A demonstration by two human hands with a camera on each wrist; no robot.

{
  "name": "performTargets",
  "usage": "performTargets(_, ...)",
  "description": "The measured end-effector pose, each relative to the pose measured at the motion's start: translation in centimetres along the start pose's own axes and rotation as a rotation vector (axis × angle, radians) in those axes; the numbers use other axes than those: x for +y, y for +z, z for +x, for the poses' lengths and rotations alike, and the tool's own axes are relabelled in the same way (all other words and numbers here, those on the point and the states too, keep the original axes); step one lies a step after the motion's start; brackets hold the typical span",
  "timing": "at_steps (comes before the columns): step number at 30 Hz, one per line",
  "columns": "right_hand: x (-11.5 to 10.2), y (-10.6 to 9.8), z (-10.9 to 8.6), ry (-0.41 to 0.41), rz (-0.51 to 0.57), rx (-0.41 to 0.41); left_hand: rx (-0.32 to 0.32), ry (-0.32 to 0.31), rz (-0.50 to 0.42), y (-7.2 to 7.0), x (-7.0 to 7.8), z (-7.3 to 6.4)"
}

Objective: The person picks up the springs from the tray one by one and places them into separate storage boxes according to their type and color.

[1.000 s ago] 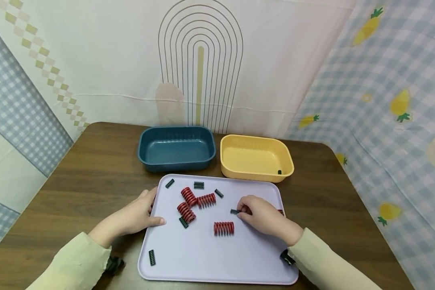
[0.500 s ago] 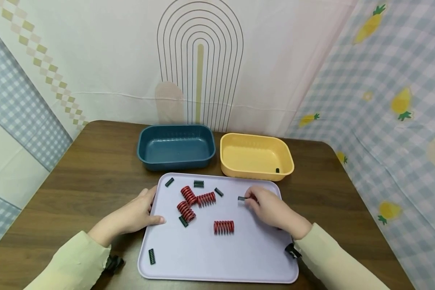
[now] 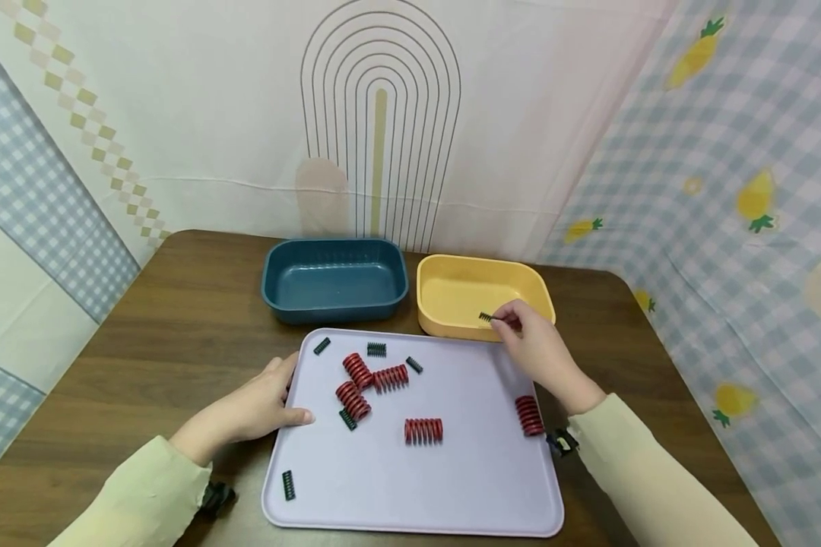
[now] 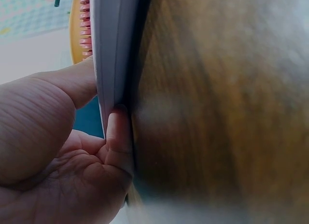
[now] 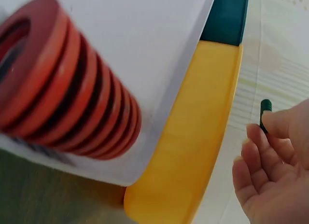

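Observation:
My right hand [image 3: 539, 349] pinches a small dark green coil spring [image 3: 486, 317] between thumb and fingertips, over the front of the yellow bin [image 3: 445, 328]. In the right wrist view the small spring [image 5: 265, 107] sticks out past the thumb. My left hand [image 3: 263, 403] grips the left edge of the lilac tray [image 3: 383, 490]; the left wrist view has the thumb [image 4: 72, 84] over the rim and a finger [image 4: 118, 130] beneath it. Several thick red springs lie on the tray, one alone near the middle [image 3: 423, 431] and one by the right edge [image 3: 530, 415].
Several small green springs are scattered on the tray, among them one [image 3: 288, 485] at the lower left and one [image 3: 376, 349] near the far edge. A dark blue bin [image 3: 335, 313] stands left of the yellow one. Patterned cloth [image 3: 226, 114] hangs behind the wooden table [image 3: 198, 319].
My right hand has lifted the small green spring off the tray and carried it away from me to the yellow bin. The red spring at the right edge is uncovered. My left hand stays put.

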State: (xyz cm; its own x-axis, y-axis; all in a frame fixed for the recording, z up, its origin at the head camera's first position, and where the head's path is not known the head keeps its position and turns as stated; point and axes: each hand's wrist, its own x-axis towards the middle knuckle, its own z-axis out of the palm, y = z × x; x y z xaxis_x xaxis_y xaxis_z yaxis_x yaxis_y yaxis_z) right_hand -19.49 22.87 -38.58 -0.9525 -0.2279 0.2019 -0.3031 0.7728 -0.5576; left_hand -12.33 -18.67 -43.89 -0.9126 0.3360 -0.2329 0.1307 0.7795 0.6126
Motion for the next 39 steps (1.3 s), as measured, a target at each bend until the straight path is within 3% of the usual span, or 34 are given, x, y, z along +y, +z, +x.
performTargets(8, 1.9, -0.1, 1.4, 0.047, -0.01, 0.089, 0.007, 0.007, -0.001, 0.1, 0.0, 0.0)
performTargets(19, 3.4, 0.4, 2.1, 0.099, -0.068, 0.094, 0.001, -0.015, -0.005, 0.1, 0.1, 0.0)
performTargets(39, 3.9, 0.7, 2.0, 0.127, -0.066, 0.064, 0.003, -0.029, 0.003, 0.2, 0.2, 0.0)
